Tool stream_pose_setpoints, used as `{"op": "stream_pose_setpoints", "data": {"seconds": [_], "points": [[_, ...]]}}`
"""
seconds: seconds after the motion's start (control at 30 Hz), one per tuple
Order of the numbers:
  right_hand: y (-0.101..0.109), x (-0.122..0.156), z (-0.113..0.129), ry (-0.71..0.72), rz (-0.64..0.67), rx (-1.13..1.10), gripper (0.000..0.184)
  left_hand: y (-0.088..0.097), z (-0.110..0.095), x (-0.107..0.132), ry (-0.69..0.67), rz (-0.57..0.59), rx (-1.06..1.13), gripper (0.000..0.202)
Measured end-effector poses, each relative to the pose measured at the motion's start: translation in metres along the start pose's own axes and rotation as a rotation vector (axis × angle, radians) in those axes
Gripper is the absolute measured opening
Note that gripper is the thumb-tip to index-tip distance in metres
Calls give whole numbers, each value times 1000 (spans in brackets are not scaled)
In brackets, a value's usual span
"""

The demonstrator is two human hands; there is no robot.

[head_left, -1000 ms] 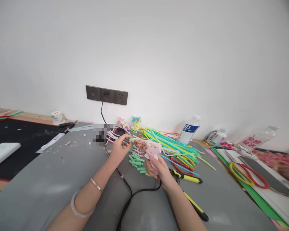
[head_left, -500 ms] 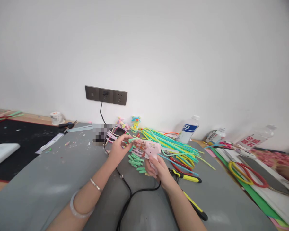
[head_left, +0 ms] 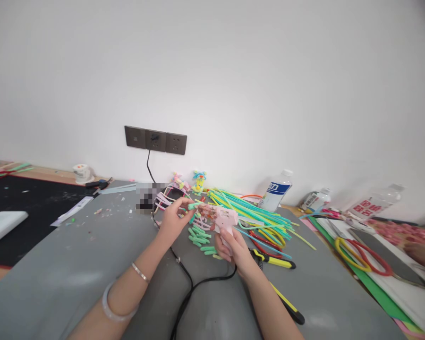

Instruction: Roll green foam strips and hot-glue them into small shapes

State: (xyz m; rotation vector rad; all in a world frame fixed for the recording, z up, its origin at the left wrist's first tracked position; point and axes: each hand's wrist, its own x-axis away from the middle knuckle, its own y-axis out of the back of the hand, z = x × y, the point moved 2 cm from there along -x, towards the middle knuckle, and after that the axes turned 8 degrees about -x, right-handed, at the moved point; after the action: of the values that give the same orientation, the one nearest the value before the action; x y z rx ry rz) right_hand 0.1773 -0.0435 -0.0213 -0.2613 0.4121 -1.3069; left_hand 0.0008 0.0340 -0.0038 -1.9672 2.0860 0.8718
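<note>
Rightward, very slightly, our glue gun (head_left: 226, 218) has shifted since the earlier frame, away from the green piece (head_left: 192, 206) pinched in our left hand (head_left: 177, 219). Our right hand (head_left: 230, 244) grips the gun above the grey surface (head_left: 92, 264). It is pale pink, with a mottled reddish-brown front; the piece is short and fuzzy. We count one gun, three bottles (head_left: 278, 191) and two small figures (head_left: 199, 182) near the wall (head_left: 212, 85).
</note>
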Motion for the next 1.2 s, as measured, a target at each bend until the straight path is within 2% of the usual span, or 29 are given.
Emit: {"op": "stream_pose_setpoints", "data": {"seconds": [0.5,1.2], "points": [[3,1,5,-24,-76,12,38,-1,7,1,12,-25,46,19],[11,-3,4,14,-148,64,42,1,7,1,35,-28,97,20]]}}
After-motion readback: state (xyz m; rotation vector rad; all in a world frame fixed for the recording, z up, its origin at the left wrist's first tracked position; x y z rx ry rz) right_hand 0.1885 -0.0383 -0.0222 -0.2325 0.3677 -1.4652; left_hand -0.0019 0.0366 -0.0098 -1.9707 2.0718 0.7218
